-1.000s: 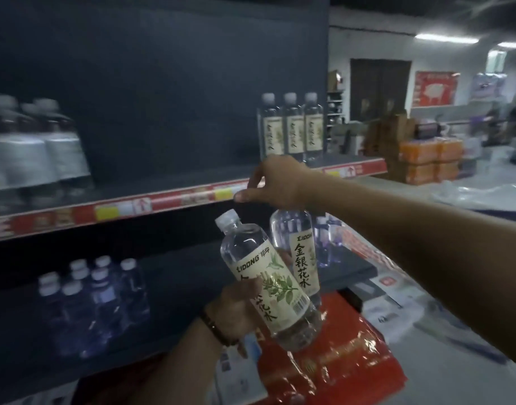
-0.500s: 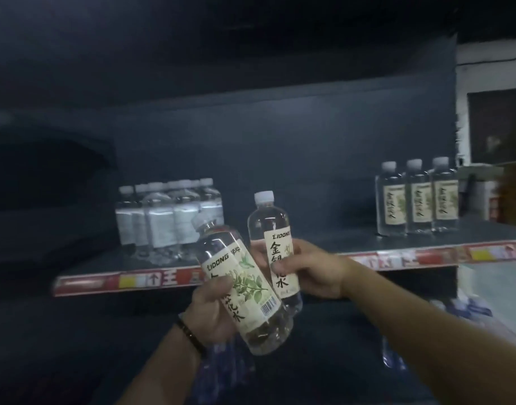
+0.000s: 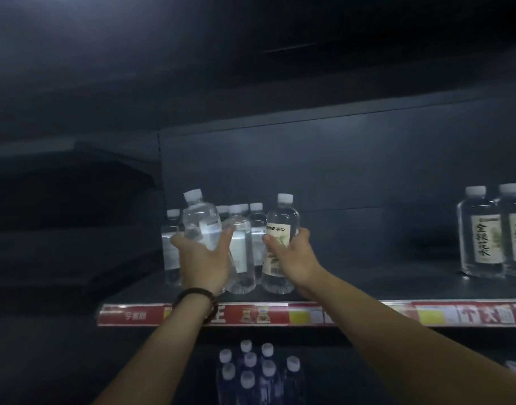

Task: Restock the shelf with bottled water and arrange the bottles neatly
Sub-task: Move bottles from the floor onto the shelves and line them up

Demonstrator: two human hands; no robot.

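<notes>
Left hand [image 3: 202, 258] gripped the tilted bottle [image 3: 199, 223], clear with a white cap, which leaned left and was raised in front of the cluster of plain bottles [image 3: 242, 255] on the shelf [image 3: 368, 287]. Right hand [image 3: 292, 255] was wrapped round the upright bottle [image 3: 280, 226] just right of the cluster, base down at the shelf board. Its cream label bore a green sprig and a barcode. Two labelled bottles [image 3: 484, 232] stood well right of the cluster, and capped bottles [image 3: 251, 366] stood below it.

Reaches forward with both bare arms side by side, wraps the left hand [image 3: 202, 254], a dark band [image 3: 192, 294] on its wrist, round a tilted bottle [image 3: 199, 219], and curls the right hand [image 3: 293, 254] round an upright bottle [image 3: 282, 220].
</notes>
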